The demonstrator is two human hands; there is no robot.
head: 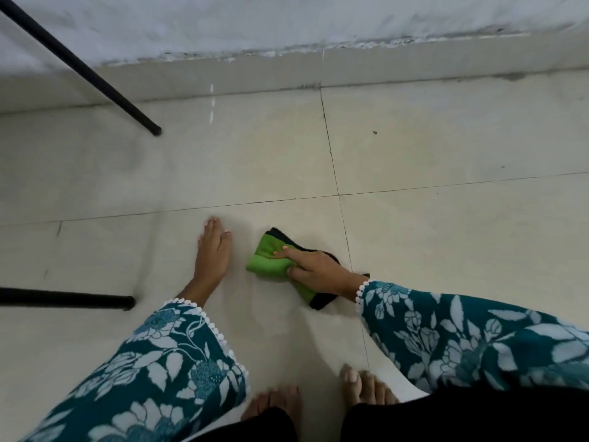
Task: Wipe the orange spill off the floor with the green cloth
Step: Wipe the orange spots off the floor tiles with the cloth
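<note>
Right fingers (287, 254) atop green cloth (266, 261).

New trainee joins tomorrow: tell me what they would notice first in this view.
The bright green cloth on the pale tiled floor, low and centre, gripped by the right hand. Beside it the left hand lies flat on the tile. No orange spill is plainly visible.

Pale tiled floor (446, 148) meets scuffed white wall (287, 17); 2 black legs (83, 68).
</note>
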